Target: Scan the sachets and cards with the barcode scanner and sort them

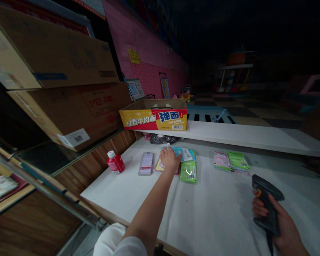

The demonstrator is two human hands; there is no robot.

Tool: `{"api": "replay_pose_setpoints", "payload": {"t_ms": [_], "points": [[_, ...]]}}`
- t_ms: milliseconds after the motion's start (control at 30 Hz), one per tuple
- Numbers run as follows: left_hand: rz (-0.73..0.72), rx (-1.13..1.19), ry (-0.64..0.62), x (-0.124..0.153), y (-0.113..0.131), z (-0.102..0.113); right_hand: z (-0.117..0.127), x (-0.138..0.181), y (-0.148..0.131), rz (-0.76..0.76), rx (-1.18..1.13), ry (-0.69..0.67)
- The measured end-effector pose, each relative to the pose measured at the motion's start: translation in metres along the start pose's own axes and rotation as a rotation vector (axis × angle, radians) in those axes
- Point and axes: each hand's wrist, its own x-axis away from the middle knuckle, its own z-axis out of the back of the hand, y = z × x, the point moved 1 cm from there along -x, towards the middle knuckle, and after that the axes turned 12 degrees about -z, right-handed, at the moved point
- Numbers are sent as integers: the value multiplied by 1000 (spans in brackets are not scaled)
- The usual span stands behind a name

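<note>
My left hand [170,159] rests over a pile of flat packets, its thumb and fingers apart. Beside and under it lie a blue packet [188,155], a green packet [188,172] and a yellow packet [159,166]; the hand hides part of the pile. At the right, my right hand [285,224] is wrapped round a black handheld barcode scanner [268,204], held over the white table [210,213]. A pink packet [222,160] and another green packet [238,161] lie flat beyond the scanner.
A phone [146,164] and a red bottle with a white cap [115,163] stand left of the packets. An open yellow and red carton [154,119] sits on the raised shelf [242,133] behind. Large cardboard boxes [77,110] are stacked at left.
</note>
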Motion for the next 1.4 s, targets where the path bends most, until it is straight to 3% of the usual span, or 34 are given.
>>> {"api": "replay_pose_setpoints", "payload": {"t_ms": [200,567,733,833,967,1133,1267,1400], "points": [[36,47,-32,-2,1,-6,-2,5,0,10,18,55],[132,134,-74,-9,6,3,-2,6,-1,12,33,77],[26,214,-130,-18,12,8,-6,7,1,33,40,73],[-27,365,-76,-15,16,13,-7,7,1,40,54,69],[-81,718,11,13,18,9,-6,6,2,45,87,63],[-90,1094,55,76,14,-23,-9,2,3,41,193,95],[-19,1243,51,107,12,-35,-25,8,11,67,479,181],[14,1269,74,112,12,-31,-47,23,33,15,830,168]]}}
